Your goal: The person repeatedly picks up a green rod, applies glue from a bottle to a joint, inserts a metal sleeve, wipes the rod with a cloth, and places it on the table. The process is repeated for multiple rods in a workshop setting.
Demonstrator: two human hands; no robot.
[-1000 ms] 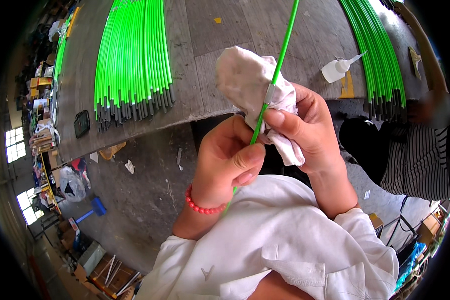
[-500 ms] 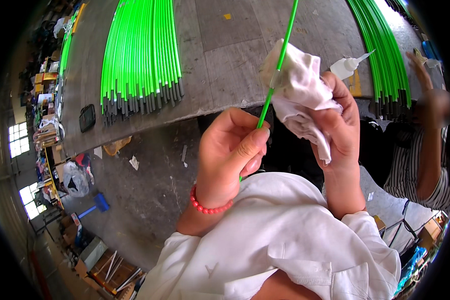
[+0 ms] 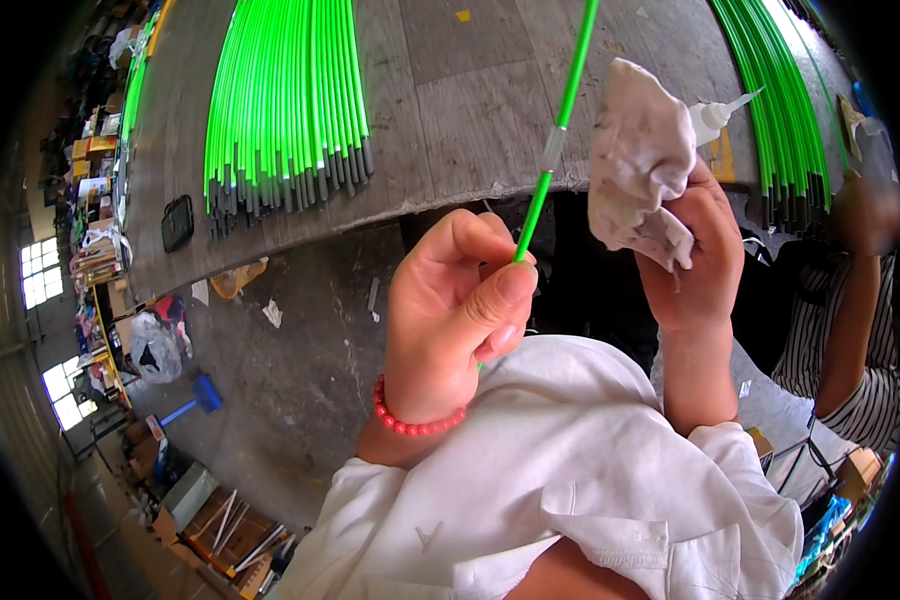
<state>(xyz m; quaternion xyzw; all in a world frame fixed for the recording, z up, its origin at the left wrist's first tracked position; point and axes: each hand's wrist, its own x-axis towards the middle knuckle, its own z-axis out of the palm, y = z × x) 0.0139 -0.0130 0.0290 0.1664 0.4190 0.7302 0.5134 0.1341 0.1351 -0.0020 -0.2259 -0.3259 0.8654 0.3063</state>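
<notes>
Item one: bundle of green rods (image 3: 290,90) on the bench (image 3: 470,115), toward half past ten from the left hand (image 3: 450,310). Its dark ends lay near the bench edge; a bump there could, I judged, have rolled them out of line.

Item two: left hand, thumb and fingers pinched together on a single green rod (image 3: 571,85). Risk: one grip only; were it loose, the rod could have slipped through or swung.

Item three: that rod, rising from the pinch toward one o'clock, pale collar (image 3: 552,150) clear of the fingers; a short length showed below, at five.

Item four: white cloth (image 3: 640,160), at two o'clock from the left hand, just beside the rod and apart from it. Its folds could have snagged on the collar on contact.

Item five: right hand (image 3: 700,270), clamped on the cloth, some fingertips hidden; the collar stood toward its ten o'clock.

Item six: white nozzle bottle (image 3: 708,122), at the right hand's twelve, partly behind the cloth; a wide sweep could have jostled it.
</notes>
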